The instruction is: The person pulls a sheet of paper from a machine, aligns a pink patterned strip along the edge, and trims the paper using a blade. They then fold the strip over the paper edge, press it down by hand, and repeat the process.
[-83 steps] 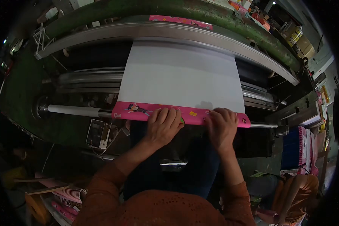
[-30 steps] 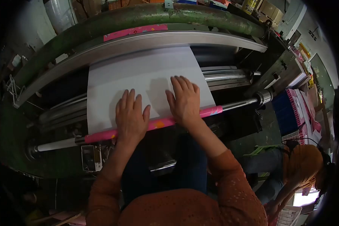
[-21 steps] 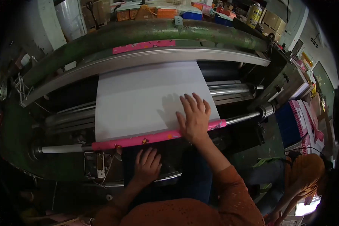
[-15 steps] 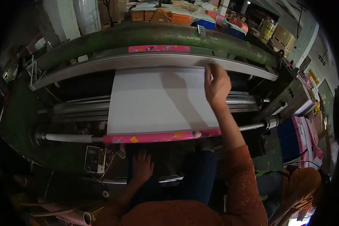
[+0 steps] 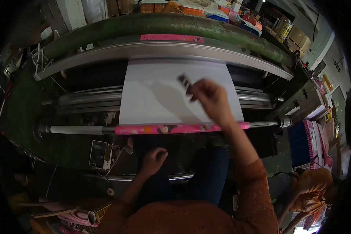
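Looks like a factory workshop, judging by the metal rollers (image 5: 93,97), pink printed roll (image 5: 179,129) on a steel shaft (image 5: 263,124), orange crates (image 5: 147,7) and cardboard boxes (image 5: 299,39).

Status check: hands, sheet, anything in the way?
Right hand gripping small dark object, blurred, over white sheet. Left hand curled, near side of pink roll. White sheet spans pink roll to metal bar. Nothing seen lying on it.

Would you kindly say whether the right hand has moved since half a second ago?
Yes: the right hand has moved from the metal crossbar toward the pink roll.
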`<state>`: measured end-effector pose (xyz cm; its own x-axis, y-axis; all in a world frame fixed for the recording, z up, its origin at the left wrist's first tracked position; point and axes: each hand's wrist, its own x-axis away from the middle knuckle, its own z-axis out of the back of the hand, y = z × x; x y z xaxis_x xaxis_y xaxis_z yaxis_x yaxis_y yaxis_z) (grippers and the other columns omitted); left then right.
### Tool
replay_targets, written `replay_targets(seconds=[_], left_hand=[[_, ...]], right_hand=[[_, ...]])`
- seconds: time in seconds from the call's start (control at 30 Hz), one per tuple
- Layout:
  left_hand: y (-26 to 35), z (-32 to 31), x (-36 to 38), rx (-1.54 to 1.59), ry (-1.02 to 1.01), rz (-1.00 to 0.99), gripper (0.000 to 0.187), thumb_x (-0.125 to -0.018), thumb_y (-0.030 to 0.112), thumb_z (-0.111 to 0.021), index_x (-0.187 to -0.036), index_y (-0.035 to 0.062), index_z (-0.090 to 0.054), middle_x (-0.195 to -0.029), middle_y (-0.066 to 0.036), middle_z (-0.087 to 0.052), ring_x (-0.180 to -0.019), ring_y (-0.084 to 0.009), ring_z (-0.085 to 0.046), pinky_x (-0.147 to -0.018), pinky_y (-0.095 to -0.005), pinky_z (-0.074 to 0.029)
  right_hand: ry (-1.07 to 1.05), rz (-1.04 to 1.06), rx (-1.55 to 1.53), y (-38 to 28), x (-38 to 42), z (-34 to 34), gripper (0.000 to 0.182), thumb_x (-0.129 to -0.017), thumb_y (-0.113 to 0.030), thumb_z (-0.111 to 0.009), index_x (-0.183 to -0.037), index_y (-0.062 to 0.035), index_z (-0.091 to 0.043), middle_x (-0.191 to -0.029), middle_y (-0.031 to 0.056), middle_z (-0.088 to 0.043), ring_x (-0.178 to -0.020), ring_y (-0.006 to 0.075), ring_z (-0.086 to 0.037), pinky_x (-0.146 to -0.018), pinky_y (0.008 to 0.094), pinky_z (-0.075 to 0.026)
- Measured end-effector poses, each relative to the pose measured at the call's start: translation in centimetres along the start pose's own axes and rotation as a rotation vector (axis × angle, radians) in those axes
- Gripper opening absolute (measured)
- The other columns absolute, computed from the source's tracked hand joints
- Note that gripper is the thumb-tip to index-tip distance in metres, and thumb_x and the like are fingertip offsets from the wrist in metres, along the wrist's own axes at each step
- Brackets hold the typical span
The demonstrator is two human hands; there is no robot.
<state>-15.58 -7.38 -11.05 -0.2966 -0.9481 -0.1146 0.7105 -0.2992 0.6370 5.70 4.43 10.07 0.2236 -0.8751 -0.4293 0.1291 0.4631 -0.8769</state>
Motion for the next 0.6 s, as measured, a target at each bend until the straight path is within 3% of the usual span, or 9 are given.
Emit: replay_targets(seconds=[0.03, 0.07, 0.2, 0.37, 0.47, 0.5, 0.53, 0.57, 0.6], left_hand=[[1.4, 1.0, -0.1, 0.558, 0.001, 0.088, 0.025, -0.086, 0.016, -0.064, -0.105, 0.0007, -0.059, -0.106, -0.012, -0.061, -0.105, -0.0232, -0.057, -0.096, -0.0372, -0.042], [2.7, 1.9, -0.2, 1.113, -0.002, 0.183, 0.018, -0.089, 0.012, -0.061, -0.103, 0.0005, -0.060, -0.098, -0.008, -0.063, -0.099, -0.0182, -0.060, -0.092, -0.0323, -0.044], [6.0, 2.3, -0.5, 1.234, 0.005, -0.038, 0.010, -0.093, 0.005, -0.055, -0.100, 0.0002, -0.061, -0.093, -0.004, -0.063, -0.094, -0.0109, -0.058, -0.084, -0.0253, -0.045], [6.0, -1.2, -0.1, 1.030, -0.250, 0.064, 0.012, -0.093, 0.006, -0.058, -0.103, -0.0001, -0.061, -0.094, -0.006, -0.064, -0.081, -0.0098, -0.060, -0.072, -0.0210, -0.047], [6.0, -2.1, -0.3, 0.715, -0.197, 0.193, 0.017, -0.089, 0.011, -0.064, -0.102, 0.0007, -0.063, -0.100, -0.009, -0.064, -0.092, -0.0163, -0.061, -0.078, -0.0273, -0.048], [5.6, -2.3, -0.3, 0.713, -0.193, 0.199, 0.017, -0.089, 0.011, -0.064, -0.102, 0.0007, -0.063, -0.100, -0.009, -0.064, -0.092, -0.0163, -0.061, -0.078, -0.0273, -0.048], [4.8, -2.4, -0.4, 0.244, -0.038, 0.062, 0.020, -0.085, 0.013, -0.066, -0.102, 0.0015, -0.063, -0.104, -0.010, -0.064, -0.101, -0.0208, -0.059, -0.086, -0.0328, -0.045], [4.0, -2.6, -0.4, -0.227, 0.114, -0.072, 0.024, -0.082, 0.016, -0.068, -0.102, 0.0023, -0.064, -0.109, -0.011, -0.063, -0.110, -0.0253, -0.056, -0.094, -0.0383, -0.043], [2.7, -3.0, -0.2, -0.231, 0.120, -0.063, 0.024, -0.082, 0.016, -0.068, -0.102, 0.0023, -0.064, -0.109, -0.011, -0.063, -0.110, -0.0253, -0.056, -0.094, -0.0383, -0.043]], right_hand=[[-0.153, -0.206, 0.011, -0.5, 3.9, -1.0, 0.005, -0.088, -0.004, -0.061, -0.088, 0.0012, -0.061, -0.080, 0.0075, -0.067, -0.071, 0.0131, -0.063, -0.065, 0.0265, -0.052], [-0.252, -0.152, 0.186, 1.3, 7.3, -1.8, 0.003, -0.087, -0.003, -0.062, -0.089, -0.0005, -0.061, -0.079, 0.0070, -0.066, -0.072, 0.0133, -0.063, -0.066, 0.0263, -0.052], [-0.214, -0.494, -0.216, 4.6, 16.3, -4.1, 0.004, -0.087, -0.004, -0.064, -0.089, -0.0007, -0.062, -0.079, 0.0055, -0.066, -0.073, 0.0120, -0.062, -0.066, 0.0251, -0.051], [-0.129, -0.677, -0.454, 7.1, 21.6, -2.4, 0.009, -0.088, -0.008, -0.066, -0.092, -0.0004, -0.063, -0.081, 0.0042, -0.066, -0.075, 0.0103, -0.062, -0.066, 0.0245, -0.051], [-0.081, -0.689, -0.168, 8.9, 23.8, -1.0, 0.011, -0.087, -0.009, -0.066, -0.093, -0.0013, -0.062, -0.082, 0.0079, -0.068, -0.074, 0.0167, -0.066, -0.065, 0.0294, -0.052], [-0.048, -0.594, 0.213, 9.6, 24.3, -0.4, 0.010, -0.085, -0.009, -0.066, -0.092, -0.0025, -0.062, -0.083, 0.0106, -0.068, -0.075, 0.0222, -0.067, -0.065, 0.0325, -0.052], [-0.014, -0.479, 0.589, 10.4, 24.7, 0.2, 0.011, -0.084, -0.010, -0.065, -0.092, -0.0038, -0.062, -0.085, 0.0134, -0.068, -0.076, 0.0276, -0.067, -0.065, 0.0356, -0.052], [0.045, -0.524, 0.590, 11.1, 25.5, 0.6, 0.010, -0.081, -0.011, -0.064, -0.090, -0.0061, -0.061, -0.084, 0.0161, -0.066, -0.079, 0.0349, -0.064, -0.066, 0.0409, -0.051], [0.036, -0.518, 0.586, 11.8, 26.2, 0.6, 0.010, -0.081, -0.011, -0.064, -0.090, -0.0061, -0.061, -0.084, 0.0161, -0.066, -0.079, 0.0349, -0.064, -0.066, 0.0409, -0.051]])
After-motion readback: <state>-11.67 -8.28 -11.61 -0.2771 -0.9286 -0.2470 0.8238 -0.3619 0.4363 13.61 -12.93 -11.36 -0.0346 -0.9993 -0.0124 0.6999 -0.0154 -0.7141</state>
